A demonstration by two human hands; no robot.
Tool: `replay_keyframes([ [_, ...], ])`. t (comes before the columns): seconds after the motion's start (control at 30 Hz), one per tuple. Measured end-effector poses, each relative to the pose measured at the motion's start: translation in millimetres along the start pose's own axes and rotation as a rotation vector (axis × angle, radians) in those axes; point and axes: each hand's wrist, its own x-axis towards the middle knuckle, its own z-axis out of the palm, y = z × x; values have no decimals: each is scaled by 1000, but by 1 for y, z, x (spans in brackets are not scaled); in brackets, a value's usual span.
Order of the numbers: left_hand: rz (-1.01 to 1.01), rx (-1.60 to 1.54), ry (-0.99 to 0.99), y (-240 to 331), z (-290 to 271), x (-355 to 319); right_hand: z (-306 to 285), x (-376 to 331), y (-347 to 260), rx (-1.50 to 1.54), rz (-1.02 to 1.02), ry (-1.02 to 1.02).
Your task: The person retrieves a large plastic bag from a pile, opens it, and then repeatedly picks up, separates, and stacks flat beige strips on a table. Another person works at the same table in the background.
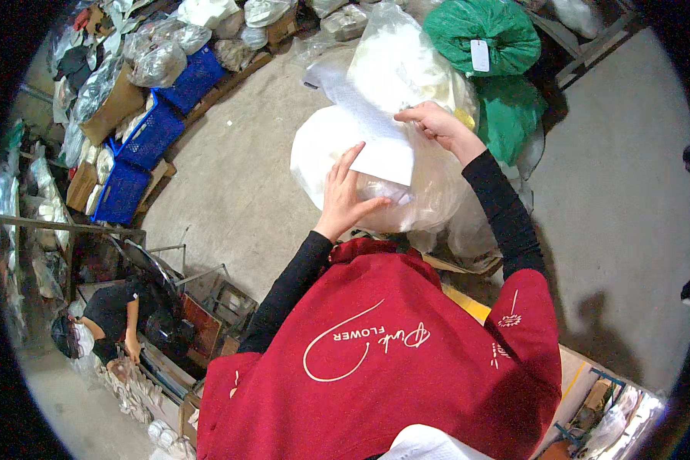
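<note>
A white printed sheet of paper (387, 159) lies over bulging clear plastic bags with white contents. My left hand (345, 198) rests at the sheet's lower left edge, fingers spread, thumb stretched toward its lower edge. At the sheet's right edge is my right hand (441, 129). Its index finger points onto the paper while the other fingers curl under; what they may hold is hidden. Under the paper sits a round white bag (318, 157), and a larger clear bag (406, 65) stands behind it.
A green sack (483, 34) with a white tag is at the far right of the bags. Blue crates (152, 134) and cartons line the left. Lower left, another person (111, 318) in dark clothes bends over a bench. A metal rack (590, 54) stands far right.
</note>
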Motion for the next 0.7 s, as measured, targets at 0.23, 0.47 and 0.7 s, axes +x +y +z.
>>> replay_keyframes([
  [0.23,-129,-19,89,4,22,23,8,-3,48,337,-407,328],
  [0.47,-223,-100,140,-1,34,29,35,-70,57,-384,-714,629],
  [0.7,-321,-187,146,15,37,42,39,-66,90,-484,-704,569],
])
